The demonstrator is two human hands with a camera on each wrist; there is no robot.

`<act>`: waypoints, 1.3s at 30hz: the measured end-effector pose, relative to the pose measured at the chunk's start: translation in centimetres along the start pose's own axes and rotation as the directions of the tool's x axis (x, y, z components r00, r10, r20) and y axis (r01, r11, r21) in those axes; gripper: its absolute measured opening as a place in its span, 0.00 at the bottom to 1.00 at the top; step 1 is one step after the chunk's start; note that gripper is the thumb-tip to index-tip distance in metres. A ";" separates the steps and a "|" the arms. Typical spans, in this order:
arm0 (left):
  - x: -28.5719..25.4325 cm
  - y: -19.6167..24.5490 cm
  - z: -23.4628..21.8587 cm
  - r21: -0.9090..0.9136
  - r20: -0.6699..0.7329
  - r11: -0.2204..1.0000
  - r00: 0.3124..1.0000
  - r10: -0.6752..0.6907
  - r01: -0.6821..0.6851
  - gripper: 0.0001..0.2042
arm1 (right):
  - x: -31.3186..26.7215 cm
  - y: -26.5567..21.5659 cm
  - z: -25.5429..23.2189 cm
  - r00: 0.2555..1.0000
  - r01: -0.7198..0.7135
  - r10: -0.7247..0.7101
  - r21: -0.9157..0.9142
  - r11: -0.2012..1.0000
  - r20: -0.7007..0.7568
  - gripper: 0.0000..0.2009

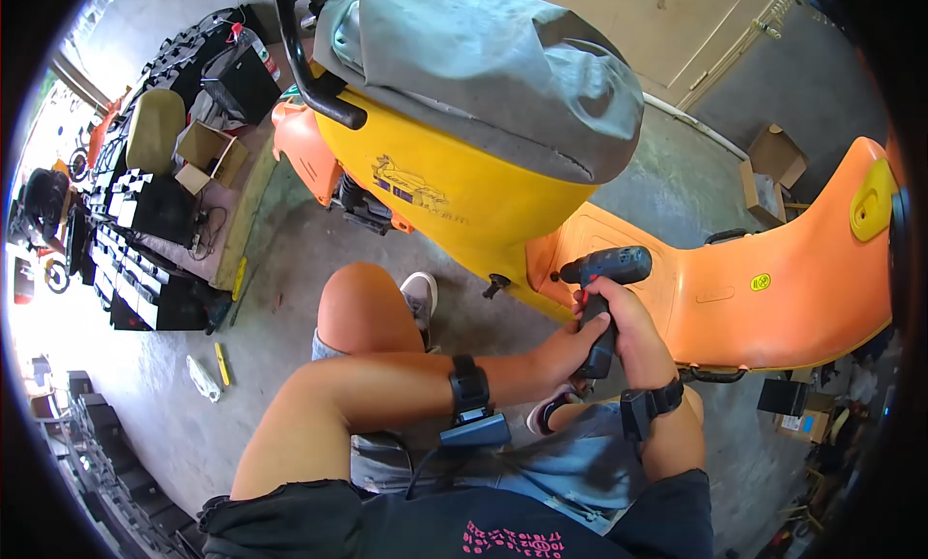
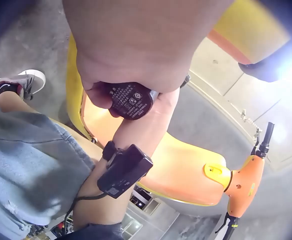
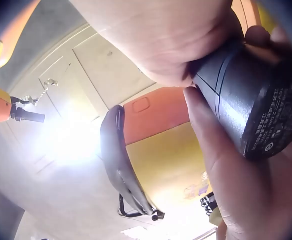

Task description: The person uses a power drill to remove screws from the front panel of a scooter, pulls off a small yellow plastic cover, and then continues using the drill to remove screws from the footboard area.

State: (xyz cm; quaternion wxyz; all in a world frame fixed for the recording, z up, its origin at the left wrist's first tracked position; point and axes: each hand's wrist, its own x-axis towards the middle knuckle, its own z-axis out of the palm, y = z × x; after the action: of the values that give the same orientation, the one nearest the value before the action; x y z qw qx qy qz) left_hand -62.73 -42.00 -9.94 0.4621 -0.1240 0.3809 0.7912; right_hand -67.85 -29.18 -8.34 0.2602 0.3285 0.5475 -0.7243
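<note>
between the fingers of the right hand (image 1: 626, 319) and left hand (image 1: 570, 348), a dark drill (image 1: 623, 264) is held off the floor. right fingers: wrapped high on the grip. left fingers: curled about the lower grip, near the base (image 2: 132, 101). the nose (image 1: 571, 273) points left of the fingers, near the orange footboard (image 1: 619, 228); contact cannot be told. the yellow front panel (image 1: 483, 172) stands beyond the fingers. handling, as judged: fairly heavy, stiff, hard-cased, weight likely at body and base; the smooth casing may slip in damp palms. advised hold: high on the grip, second hand steadying the base.
</note>
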 end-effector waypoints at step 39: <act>-0.3 -0.1 1.0 -0.141 -0.029 0.988 0.998 0.051 -0.055 0.19 | -0.5 -0.4 0.3 0.999 -0.039 0.042 -0.113 0.993 0.024 0.14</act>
State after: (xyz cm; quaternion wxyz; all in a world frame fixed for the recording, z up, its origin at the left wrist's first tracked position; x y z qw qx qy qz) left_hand -62.37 -41.40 -9.12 0.4260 -0.1563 0.3326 0.8267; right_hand -67.91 -29.37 -7.66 0.3001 0.3148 0.5771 -0.6913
